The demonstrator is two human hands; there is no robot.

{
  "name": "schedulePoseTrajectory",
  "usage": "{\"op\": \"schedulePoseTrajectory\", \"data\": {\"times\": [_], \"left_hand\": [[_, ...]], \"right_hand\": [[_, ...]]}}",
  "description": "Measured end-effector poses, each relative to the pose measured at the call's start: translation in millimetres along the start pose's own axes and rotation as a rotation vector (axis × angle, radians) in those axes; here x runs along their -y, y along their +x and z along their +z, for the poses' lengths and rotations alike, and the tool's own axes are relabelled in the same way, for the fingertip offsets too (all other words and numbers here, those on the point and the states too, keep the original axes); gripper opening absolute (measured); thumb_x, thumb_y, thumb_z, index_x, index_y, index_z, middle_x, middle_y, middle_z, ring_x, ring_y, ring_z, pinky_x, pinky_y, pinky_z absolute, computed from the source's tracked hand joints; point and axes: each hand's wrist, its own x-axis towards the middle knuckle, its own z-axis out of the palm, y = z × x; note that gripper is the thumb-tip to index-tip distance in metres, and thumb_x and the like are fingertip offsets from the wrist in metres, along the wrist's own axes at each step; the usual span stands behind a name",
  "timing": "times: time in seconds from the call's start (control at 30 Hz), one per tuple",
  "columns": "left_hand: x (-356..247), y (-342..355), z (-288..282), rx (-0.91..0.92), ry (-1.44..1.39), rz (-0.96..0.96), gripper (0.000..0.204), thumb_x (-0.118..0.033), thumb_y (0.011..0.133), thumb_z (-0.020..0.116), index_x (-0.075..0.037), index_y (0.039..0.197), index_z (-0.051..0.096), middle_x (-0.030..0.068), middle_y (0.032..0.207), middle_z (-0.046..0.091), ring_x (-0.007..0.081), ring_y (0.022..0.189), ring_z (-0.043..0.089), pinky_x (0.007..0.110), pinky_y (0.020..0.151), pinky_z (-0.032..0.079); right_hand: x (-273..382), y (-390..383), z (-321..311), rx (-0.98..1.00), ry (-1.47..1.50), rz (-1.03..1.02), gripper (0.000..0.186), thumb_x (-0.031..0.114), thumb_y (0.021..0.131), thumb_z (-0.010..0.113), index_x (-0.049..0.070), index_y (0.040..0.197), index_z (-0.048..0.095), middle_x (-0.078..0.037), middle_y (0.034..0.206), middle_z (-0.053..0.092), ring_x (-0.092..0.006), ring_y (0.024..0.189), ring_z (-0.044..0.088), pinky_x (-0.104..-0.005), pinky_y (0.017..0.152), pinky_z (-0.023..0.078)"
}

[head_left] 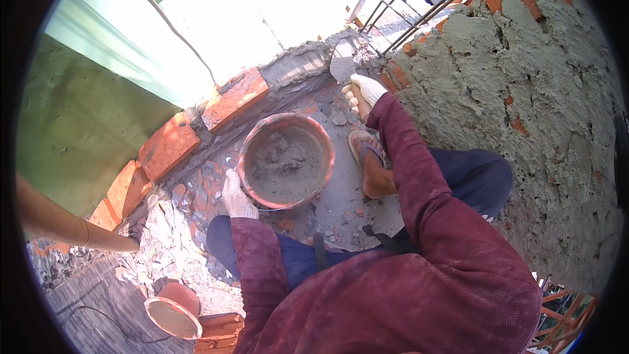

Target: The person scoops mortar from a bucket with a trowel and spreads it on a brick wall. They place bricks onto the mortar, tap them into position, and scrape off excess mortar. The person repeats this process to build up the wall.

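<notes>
Touching left grip (pixel 236 198): mortar pan (pixel 286 160) rim

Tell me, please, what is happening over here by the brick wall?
A person is crouching on a rubble-strewn surface beside a rough mortared brick wall. Their gloved left hand grips the rim of a round pan of grey mortar. Their gloved right hand holds a trowel up at the top of a low course of red bricks, where fresh mortar already lies. Another person's bare forearm reaches in from the left.
</notes>
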Motion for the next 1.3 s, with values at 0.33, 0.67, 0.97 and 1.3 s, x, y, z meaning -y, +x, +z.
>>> {"op": "schedulePoseTrajectory", "data": {"times": [0.33,0.67,0.97,1.3], "left_hand": [[-6.3,-6.0,9.3,-0.005,0.004,-0.032,0.038,-0.029,0.110,0.050,0.002,0.127,0.063,0.0128,0.120,0.069,0.0234,0.103,0.069,0.036,0.088,0.056],[-9.8,-4.0,-12.5,-0.037,-0.061,-0.122,0.041,-0.034,0.108,0.056,0.001,0.128,0.065,0.0116,0.116,0.071,0.0226,0.099,0.071,0.036,0.085,0.058],[-6.4,-4.5,-37.4,-0.161,0.058,-0.105,0.036,-0.032,0.108,0.056,-0.001,0.122,0.067,0.0104,0.112,0.070,0.0215,0.096,0.070,0.035,0.081,0.056],[1.3,15.7,-51.6,-0.142,0.149,-0.149,0.049,-0.047,0.107,0.053,-0.002,0.121,0.068,0.0104,0.105,0.073,0.0245,0.093,0.070,0.040,0.080,0.059]], "right_hand": [[-3.5,-7.4,22.1,0.057,0.050,-0.007,0.041,0.042,0.108,0.045,0.002,0.107,0.057,-0.001,0.072,0.055,-0.0115,0.050,0.050,-0.0281,0.043,0.044],[-41.6,-11.8,45.2,0.132,-0.152,0.039,0.043,0.046,0.108,0.045,0.006,0.103,0.059,0.001,0.070,0.055,-0.0125,0.052,0.051,-0.0291,0.046,0.045],[54.3,-67.6,64.7,0.165,-0.773,0.070,0.042,0.042,0.106,0.050,0.003,0.096,0.063,-0.003,0.065,0.060,-0.0153,0.046,0.057,-0.0300,0.037,0.047],[130.7,-36.5,38.0,0.165,-1.003,0.078,0.039,0.037,0.107,0.048,0.004,0.095,0.064,0.000,0.074,0.062,-0.0090,0.052,0.054,-0.0256,0.043,0.047]]}}
